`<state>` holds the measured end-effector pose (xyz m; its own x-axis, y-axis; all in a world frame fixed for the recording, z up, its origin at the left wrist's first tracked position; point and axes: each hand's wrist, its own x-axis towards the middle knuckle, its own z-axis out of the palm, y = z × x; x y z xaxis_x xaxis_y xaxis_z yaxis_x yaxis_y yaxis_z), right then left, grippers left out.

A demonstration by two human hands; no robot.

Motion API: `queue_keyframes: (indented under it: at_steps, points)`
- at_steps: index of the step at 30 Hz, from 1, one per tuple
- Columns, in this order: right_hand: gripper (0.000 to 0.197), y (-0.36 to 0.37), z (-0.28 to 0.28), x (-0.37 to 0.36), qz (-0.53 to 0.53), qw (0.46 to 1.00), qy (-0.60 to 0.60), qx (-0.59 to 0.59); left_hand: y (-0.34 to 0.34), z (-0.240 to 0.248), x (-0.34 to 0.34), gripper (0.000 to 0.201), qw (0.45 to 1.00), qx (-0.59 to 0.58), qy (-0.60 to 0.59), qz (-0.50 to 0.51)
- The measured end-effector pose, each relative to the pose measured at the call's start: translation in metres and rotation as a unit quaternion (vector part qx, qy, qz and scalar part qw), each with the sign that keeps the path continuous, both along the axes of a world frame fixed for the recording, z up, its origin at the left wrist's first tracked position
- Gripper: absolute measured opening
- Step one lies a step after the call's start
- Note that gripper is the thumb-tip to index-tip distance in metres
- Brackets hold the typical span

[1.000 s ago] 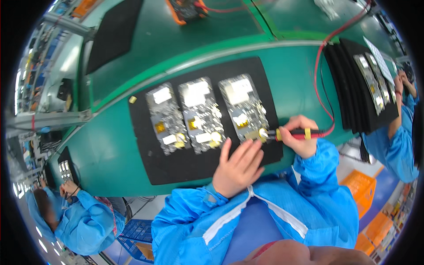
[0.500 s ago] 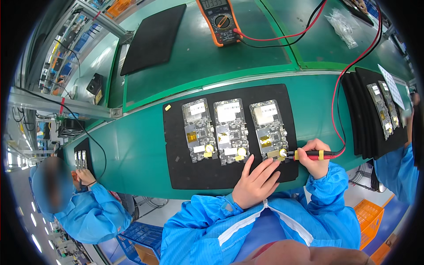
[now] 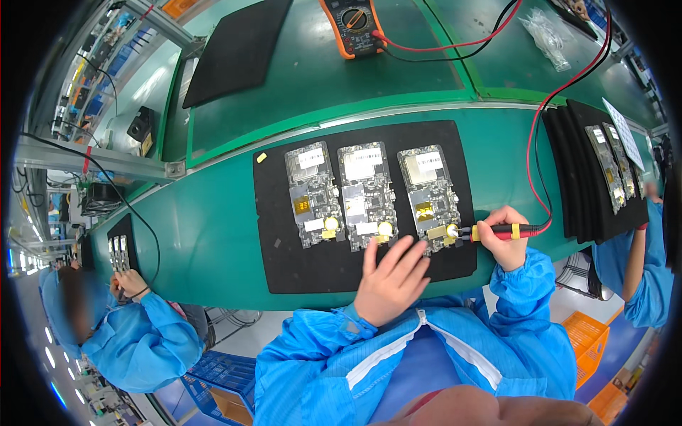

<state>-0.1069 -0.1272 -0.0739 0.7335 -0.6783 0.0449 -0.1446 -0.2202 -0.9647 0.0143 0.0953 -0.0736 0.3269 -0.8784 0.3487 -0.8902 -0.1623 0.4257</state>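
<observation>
Three circuit boards lie side by side on a black foam mat (image 3: pixel 291 273): a left board (image 3: pixel 312 192), a middle board (image 3: pixel 367 192) and a right board (image 3: pixel 430 186). Pinched in my right hand (image 3: pixel 506 245) is a pair of multimeter probes (image 3: pixel 524 231), red and black, bound with yellow tape. Their tips meet the round, coin-like part (image 3: pixel 452 231) at the right board's lower edge; exact contact is too small to tell. My left hand (image 3: pixel 391 280) holds nothing, fingers spread over the mat below the middle and right boards.
Leads run from the probes to an orange multimeter (image 3: pixel 353 28) on the raised green bench. Stacked black mats with boards (image 3: pixel 579 170) stand at the right. Another black mat (image 3: pixel 238 53) lies at the back left. Co-workers in blue sit left (image 3: pixel 135 341) and right (image 3: pixel 643 263).
My left hand has shifted left, away from the right board's lower edge. The probes stay at the right board's round part. The whole view has shifted slightly.
</observation>
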Motion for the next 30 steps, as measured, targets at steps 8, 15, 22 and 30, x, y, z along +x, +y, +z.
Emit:
queue_keyframes:
  at_steps: [8, 15, 22, 30]
  points:
    - [0.019, 0.003, 0.023, 0.006, 0.017, 0.996, -0.025, 0.084, 0.039, 0.000, 0.021, 0.047, 0.995, 0.012, 0.007, 0.101]
    - [0.019, 0.036, 0.046, 0.046, 0.099, 0.984, 0.021, 0.149, 0.032, -0.004, 0.023, 0.049, 0.991, 0.030, -0.010, 0.129]
    - [0.014, 0.059, 0.034, 0.072, 0.165, 0.981, -0.014, -0.096, 0.030, -0.003, 0.025, 0.049, 0.992, 0.032, -0.006, 0.124]
    - [0.016, 0.060, 0.032, 0.073, 0.164, 0.973, -0.011, -0.162, 0.030, -0.004, 0.025, 0.049, 0.992, 0.031, 0.000, 0.121]
